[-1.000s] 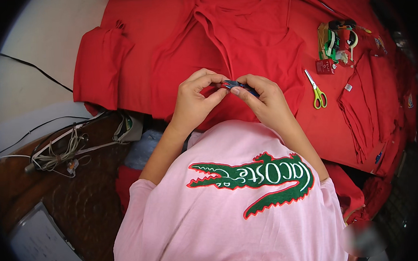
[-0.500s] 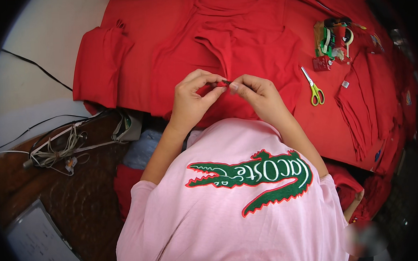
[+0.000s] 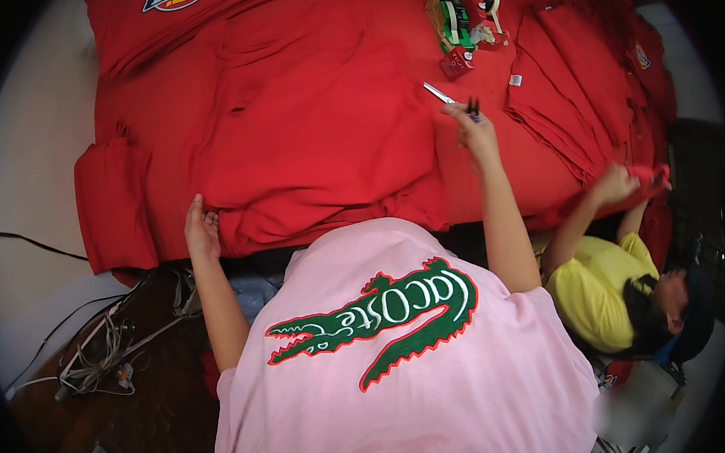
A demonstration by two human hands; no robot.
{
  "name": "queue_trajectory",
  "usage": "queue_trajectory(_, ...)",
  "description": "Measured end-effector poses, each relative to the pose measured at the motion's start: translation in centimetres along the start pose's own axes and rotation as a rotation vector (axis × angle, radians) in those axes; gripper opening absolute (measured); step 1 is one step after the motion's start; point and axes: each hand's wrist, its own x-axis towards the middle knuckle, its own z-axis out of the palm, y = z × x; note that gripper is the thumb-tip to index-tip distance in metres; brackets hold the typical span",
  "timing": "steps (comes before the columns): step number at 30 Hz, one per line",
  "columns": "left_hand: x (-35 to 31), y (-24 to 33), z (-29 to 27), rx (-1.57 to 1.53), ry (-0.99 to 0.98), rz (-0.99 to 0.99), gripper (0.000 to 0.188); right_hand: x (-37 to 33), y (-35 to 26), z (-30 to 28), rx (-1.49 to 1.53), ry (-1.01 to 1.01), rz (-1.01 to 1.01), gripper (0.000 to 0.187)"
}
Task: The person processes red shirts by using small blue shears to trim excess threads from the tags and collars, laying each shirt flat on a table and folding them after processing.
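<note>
Red garments [image 3: 308,123] spread across the bench, covering it. Left hand [image 3: 202,228] lies half-open on the folded near edge of the cloth, gripping nothing. Right hand [image 3: 474,130] reaches out, fingers pinched on a small dark clip [image 3: 473,106], just beside the scissors [image 3: 439,94].

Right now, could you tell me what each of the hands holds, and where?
The right hand pinches a small dark clip by its lower end. The left hand only rests on the red cloth's edge.

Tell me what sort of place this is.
Probably a garment workshop. Stacked red garments cover the table, sewing tools including scissors and tape rolls lie on them, and a co-worker in a yellow shirt handles red cloth alongside.
</note>
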Motion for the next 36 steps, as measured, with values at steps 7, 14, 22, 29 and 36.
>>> queue_trajectory(7, -3.0, 5.2, 1.1, 0.145, -0.217, 0.110, 0.020, -4.0, 0.6, 0.4, -0.369, -0.416, 0.129, 0.042)
queue_trajectory(14, -9.7, 23.1, -4.1, 0.198, -0.788, 0.561, 0.030, -11.0, -13.5, -5.1, 0.238, -0.194, -0.357, 0.026)
queue_trajectory(22, 9.1, 36.1, 1.3, 0.368, -0.564, 0.638, 0.054, 3.9, -23.2, 9.7, 0.283, -0.294, -0.495, 0.038)
queue_trajectory(29, 8.7, 16.2, 17.4, 0.965, -0.623, 0.914, 0.059, 5.5, -10.4, 18.1, -0.656, 0.030, -0.737, 0.037)
queue_trajectory(36, 0.5, -2.6, 8.7, 1.782, -0.494, 1.205, 0.068, -8.0, 13.0, 13.6, -1.087, -0.385, -0.923, 0.062)
